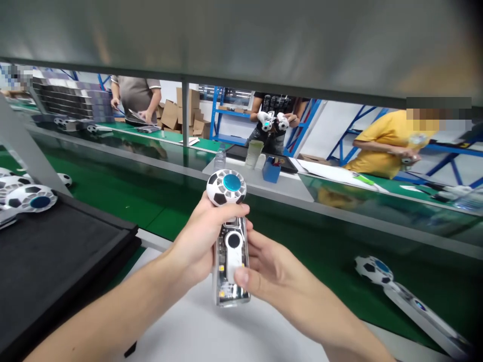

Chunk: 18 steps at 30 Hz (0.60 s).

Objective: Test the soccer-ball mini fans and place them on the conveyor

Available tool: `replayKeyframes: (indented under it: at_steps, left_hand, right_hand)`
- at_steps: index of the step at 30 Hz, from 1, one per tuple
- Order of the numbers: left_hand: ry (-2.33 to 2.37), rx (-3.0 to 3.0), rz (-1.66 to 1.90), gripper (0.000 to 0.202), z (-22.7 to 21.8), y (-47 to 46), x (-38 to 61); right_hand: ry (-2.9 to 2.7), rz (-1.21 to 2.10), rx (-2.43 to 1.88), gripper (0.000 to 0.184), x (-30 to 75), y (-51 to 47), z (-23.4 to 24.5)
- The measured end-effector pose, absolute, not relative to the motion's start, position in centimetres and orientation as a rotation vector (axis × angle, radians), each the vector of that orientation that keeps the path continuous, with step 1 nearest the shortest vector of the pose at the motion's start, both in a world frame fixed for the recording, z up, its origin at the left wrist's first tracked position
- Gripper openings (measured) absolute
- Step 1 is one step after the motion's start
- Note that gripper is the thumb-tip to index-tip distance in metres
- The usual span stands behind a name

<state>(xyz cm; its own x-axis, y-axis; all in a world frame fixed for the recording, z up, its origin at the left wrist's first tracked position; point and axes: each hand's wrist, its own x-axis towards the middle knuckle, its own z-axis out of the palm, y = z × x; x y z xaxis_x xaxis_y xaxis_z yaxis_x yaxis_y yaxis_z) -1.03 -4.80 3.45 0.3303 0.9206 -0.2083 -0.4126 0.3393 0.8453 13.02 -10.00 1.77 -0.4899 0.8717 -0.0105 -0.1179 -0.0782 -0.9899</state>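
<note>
A handheld fan (234, 251) with a soccer-ball head and a clear handle stands upright between my hands, above a white work surface (211, 332). Its round head has a blue disc in the middle, and circuit parts show through the handle. My left hand (202, 236) wraps the handle's upper part from the left, thumb across the neck just below the head. From the right, my right hand (267, 266) grips the lower handle, with its thumb on the front near the white strip. The fingers behind the handle are partly hidden.
Several similar fans (28, 198) lie on a black tray (68, 251) at left. Another fan (377, 271) rests on the green conveyor belt (324, 251) at right. Across the belt, co-workers handle items near a blue box (271, 170). A metal panel (241, 40) hangs overhead.
</note>
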Motion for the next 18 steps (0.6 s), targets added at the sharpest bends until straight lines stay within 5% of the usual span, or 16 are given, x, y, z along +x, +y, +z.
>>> replayKeyframes:
  at_steps: [18]
  left_hand:
    - [0.77, 0.896, 1.138, 0.033, 3.01, -5.21, -0.65]
  right_hand:
    - [-1.39, 1.571, -0.926, 0.061, 12.25, -10.16, 0.99]
